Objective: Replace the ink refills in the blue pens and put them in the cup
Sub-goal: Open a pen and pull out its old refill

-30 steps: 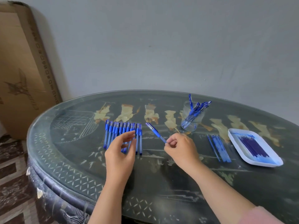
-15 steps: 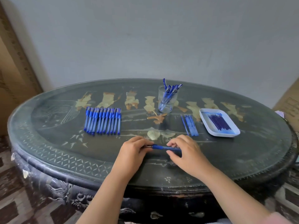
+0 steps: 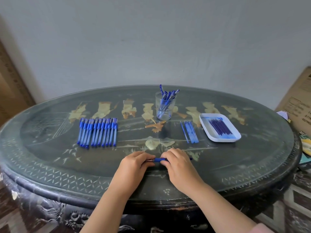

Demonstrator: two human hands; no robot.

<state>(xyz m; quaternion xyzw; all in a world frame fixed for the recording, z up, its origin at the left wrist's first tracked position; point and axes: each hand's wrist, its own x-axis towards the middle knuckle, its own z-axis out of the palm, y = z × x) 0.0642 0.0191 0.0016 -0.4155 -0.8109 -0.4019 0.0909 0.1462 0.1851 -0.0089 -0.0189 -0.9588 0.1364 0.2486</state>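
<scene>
A row of blue pens (image 3: 97, 132) lies at the left of the table (image 3: 50, 157). Nearer us, our left hand (image 3: 134, 165) and right hand (image 3: 179, 163) each pinch an end of one pen (image 3: 159, 160) low over the top. Behind it we see the cup (image 3: 165, 107) holding pens, then loose refills (image 3: 190, 132) and a tray (image 3: 235, 137) of refills.

On my feed: left hand (image 3: 134, 165) bare, forearm uncovered down to the view's bottom edge. Right hand (image 3: 178, 163) bare likewise, forearm uncovered until a pink sleeve (image 3: 262, 229) cuts in at the lower right corner. Only a sliver of that sleeve shows; plain cloth, weave too blurred for me to tell.
</scene>
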